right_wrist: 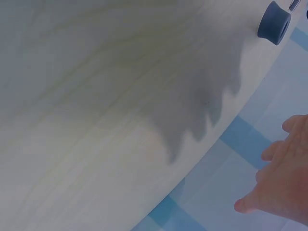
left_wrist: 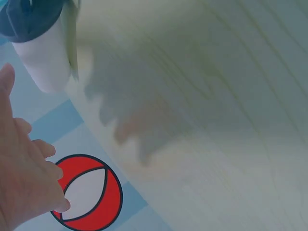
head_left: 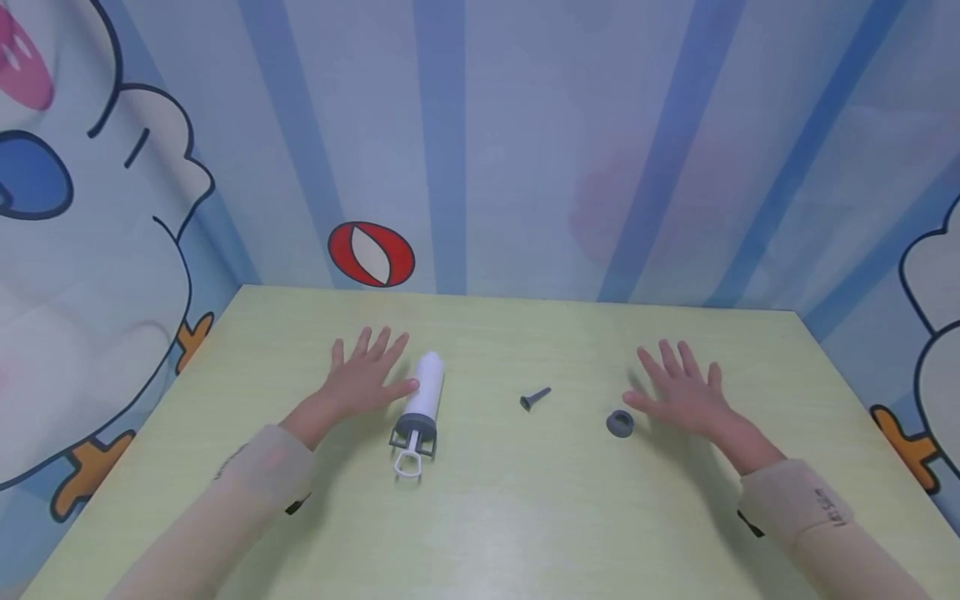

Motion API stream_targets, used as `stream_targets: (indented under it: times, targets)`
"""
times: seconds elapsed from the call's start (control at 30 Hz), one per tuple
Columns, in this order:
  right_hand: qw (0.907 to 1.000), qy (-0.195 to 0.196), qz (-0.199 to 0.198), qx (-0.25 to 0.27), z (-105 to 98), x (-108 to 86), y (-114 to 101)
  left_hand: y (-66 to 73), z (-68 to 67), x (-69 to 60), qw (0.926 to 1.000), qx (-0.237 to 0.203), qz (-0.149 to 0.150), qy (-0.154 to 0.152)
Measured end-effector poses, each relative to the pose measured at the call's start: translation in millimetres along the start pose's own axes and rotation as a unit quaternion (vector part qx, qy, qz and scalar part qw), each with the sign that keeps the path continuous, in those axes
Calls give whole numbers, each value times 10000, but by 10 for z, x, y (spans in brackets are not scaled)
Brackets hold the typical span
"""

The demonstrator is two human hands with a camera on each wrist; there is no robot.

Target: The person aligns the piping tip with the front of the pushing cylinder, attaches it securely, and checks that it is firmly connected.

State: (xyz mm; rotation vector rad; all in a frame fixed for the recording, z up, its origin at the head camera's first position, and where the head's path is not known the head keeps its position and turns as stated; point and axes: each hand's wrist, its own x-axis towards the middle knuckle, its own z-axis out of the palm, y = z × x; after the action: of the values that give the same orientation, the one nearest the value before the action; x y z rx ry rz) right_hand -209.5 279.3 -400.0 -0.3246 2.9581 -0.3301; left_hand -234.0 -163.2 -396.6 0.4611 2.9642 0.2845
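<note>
My left hand (head_left: 362,379) is spread over the table's left side, fingers straight, its thumb overlapping the edge of a white tube with a dark grey collar and a white pull handle, like a large syringe or cookie press (head_left: 427,387). Whether the thumb touches it I cannot tell. In the left wrist view that tube (left_wrist: 45,62) shows beyond the hand (left_wrist: 29,178). On the right, my other hand (head_left: 686,392) hovers with spread fingers, holding nothing. Just left of its thumb lies a dark grey ring-shaped cap (head_left: 620,423). A small grey funnel-like nozzle (head_left: 535,399) lies between the hands.
A pale yellow-green table (head_left: 495,525) carries all the parts. Behind it stands a striped blue backdrop (head_left: 517,150) with a printed red and white ball (head_left: 371,254). Cartoon figures are printed on both side walls. Shadows of the hands fall on the tabletop.
</note>
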Motion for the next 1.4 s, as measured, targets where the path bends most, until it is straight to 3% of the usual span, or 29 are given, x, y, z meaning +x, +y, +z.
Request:
stream_targets:
  times: [0.4,1.4]
  targets:
    - [9996,83,-243,-81,69,16,-133,264,53,61,9987,321,391,-33]
    - [9975,70,-669,-204,232,-15,-332,882,105,227,9886,364,1383,-478]
